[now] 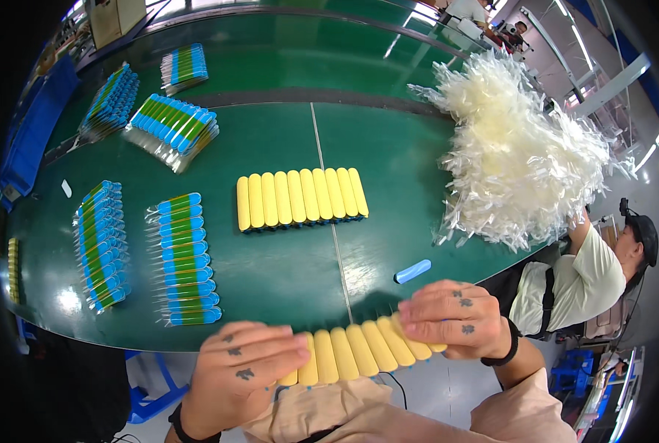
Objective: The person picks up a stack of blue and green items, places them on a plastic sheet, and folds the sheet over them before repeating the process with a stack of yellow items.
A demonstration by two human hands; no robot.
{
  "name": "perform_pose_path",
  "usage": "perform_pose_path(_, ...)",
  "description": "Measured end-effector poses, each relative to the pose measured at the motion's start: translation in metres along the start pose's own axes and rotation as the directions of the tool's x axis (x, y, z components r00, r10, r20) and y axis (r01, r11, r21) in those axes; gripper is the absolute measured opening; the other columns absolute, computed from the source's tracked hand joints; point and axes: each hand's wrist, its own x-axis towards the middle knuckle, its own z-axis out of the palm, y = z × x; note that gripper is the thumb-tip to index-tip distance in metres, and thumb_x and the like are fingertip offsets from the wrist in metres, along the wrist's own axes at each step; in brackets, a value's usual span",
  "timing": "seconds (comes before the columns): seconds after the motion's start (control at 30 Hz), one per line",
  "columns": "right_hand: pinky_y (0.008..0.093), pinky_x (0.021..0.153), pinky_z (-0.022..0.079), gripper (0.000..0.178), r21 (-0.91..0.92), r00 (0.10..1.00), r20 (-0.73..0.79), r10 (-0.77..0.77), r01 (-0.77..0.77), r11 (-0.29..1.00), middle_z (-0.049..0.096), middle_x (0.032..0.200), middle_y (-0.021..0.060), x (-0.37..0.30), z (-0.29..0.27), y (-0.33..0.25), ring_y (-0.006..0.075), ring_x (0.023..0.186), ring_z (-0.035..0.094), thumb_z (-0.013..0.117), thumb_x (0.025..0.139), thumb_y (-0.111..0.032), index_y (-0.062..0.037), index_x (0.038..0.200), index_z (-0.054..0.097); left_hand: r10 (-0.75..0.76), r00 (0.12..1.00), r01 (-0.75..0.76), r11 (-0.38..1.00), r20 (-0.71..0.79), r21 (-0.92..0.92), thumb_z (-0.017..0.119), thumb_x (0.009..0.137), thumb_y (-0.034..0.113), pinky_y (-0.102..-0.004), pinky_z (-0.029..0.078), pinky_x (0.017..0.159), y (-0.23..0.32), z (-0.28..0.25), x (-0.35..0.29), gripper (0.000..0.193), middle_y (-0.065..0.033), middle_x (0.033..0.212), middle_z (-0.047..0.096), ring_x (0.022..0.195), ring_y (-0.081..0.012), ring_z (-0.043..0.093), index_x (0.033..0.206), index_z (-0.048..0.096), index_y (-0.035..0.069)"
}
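Between both hands, at the table's near edge, is a row of yellow oblong strips (355, 353) with rounded ends, lying side by side in a slight curve. My left hand (247, 369) closes on the row's left end, and my right hand (459, 317) grips the right end. Small blue bits show under the row's lower edge. Ahead, in the middle of the green table, lies a second block of yellow strips (300, 198), with dark blue showing beneath it. A single loose blue strip (413, 272) rests beyond my right hand.
Stacks of blue and green strips in clear sleeves (185, 258) stand on the left of the green table (270, 295), with more at the far left (173, 124). A big heap of clear plastic sleeves (518, 155) covers the right. Another person (584, 280) sits beyond it.
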Motion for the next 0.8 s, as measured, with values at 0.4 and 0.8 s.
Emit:
perform_pose_path(0.4, 0.0515, 0.102, 0.047, 0.026, -0.411, 0.962, 0.265, -0.065, 0.174, 0.895, 0.066, 0.107, 0.0098, -0.025, 0.011, 0.044, 0.0293, 0.112, 0.061, 0.071, 0.072, -0.011, -0.0061, 0.097, 0.070, 0.171, 0.963, -0.262, 0.766, 0.207, 0.587, 0.066, 0.082, 0.015, -0.0449, 0.045, 0.100, -0.028, 0.022, 0.004, 0.028, -0.0083, 0.124, 0.065, 0.115, -0.0278, 0.060, 0.109, 0.071, 0.007)
perform_pose_path(0.8, 0.0413, 0.065, 0.049, 0.023, -0.359, 0.970, -0.010, 0.244, -0.231, 0.904, 0.063, 0.076, 0.0010, -0.024, 0.020, 0.055, 0.0252, 0.069, 0.063, 0.078, 0.077, -0.014, -0.0124, 0.092, 0.061, 0.194, 0.979, -0.151, 0.903, -0.069, 0.401, 0.080, 0.065, 0.023, -0.0361, 0.048, 0.075, -0.035, 0.013, -0.013, 0.031, -0.0012, 0.096, 0.065, 0.087, -0.0215, 0.064, 0.091, 0.070, 0.010)
